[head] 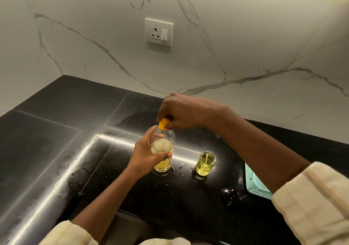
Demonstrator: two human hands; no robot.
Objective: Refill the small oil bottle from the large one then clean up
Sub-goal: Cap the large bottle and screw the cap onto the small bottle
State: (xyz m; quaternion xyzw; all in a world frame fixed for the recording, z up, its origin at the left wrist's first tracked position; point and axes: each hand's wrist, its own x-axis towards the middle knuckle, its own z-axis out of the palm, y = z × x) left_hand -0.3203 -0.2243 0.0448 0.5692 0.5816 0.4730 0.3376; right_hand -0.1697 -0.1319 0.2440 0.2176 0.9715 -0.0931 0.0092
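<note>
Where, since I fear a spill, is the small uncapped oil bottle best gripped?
Around its glass body below the neck, from the right: the small oil bottle stands upright, open and nearly full, and the large bottle stands to its left.

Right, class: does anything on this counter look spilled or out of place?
Yes. Small glinting drops, likely oil, lie on the black counter between the large bottle and the open small bottle, suggesting a spill.

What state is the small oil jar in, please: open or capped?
Open: the small oil jar stands uncapped, its round mouth bare, oil visible inside.
</note>
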